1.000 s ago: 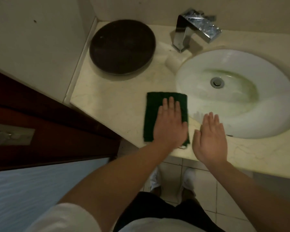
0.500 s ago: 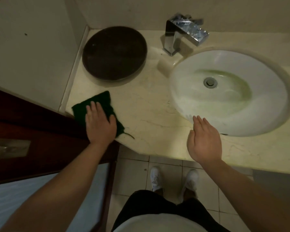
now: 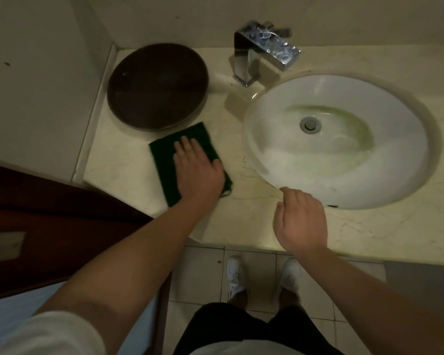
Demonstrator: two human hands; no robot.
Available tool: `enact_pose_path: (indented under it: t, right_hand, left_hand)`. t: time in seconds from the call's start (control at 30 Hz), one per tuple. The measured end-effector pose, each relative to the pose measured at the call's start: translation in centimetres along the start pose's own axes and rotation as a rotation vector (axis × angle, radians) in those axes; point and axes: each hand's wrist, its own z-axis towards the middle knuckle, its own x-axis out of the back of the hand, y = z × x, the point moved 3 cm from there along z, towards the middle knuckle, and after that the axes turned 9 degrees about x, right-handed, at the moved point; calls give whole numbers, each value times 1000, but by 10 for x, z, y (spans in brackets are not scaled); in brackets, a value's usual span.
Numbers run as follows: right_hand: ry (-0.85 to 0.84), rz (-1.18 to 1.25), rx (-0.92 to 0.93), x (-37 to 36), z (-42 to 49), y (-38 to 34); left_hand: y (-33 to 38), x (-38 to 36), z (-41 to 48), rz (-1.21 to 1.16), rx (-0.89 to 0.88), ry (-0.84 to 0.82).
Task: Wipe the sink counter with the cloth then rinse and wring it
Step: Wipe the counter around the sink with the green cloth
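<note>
A dark green cloth (image 3: pixel 164 160) lies flat on the beige marble counter (image 3: pixel 241 201), just in front of the round dark tray. My left hand (image 3: pixel 198 172) presses down on the cloth with fingers spread flat. My right hand (image 3: pixel 300 221) hovers over the counter's front edge beside the white oval sink (image 3: pixel 292 162), fingers loosely curled and holding nothing. The sink's drain (image 3: pixel 310 124) sits in a greenish-stained basin. A chrome square faucet (image 3: pixel 264 52) stands behind the sink.
A round dark brown tray (image 3: pixel 157 85) fills the counter's back left corner by the wall. A dark red wooden door (image 3: pixel 49 213) stands at the left below the counter end. Tiled floor and my white shoes (image 3: pixel 262 278) are below.
My left hand has slid the cloth from the counter's left front corner to the right and back, toward the tray. My right hand's fingers have curled from flat.
</note>
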Motion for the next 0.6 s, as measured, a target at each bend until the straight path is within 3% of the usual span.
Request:
enact_pose_path:
  t: [0.17, 0.37, 0.6]
  right_hand:
    - [41, 27, 13, -1, -1, 2]
    - [55, 66, 12, 0, 0, 1]
    - [-20, 71, 25, -4, -1, 3]
  left_hand:
    - [85, -10, -17, 0, -100, -49]
    - [100, -14, -26, 95, -185, -100]
    - [68, -21, -84, -27, -621, -122]
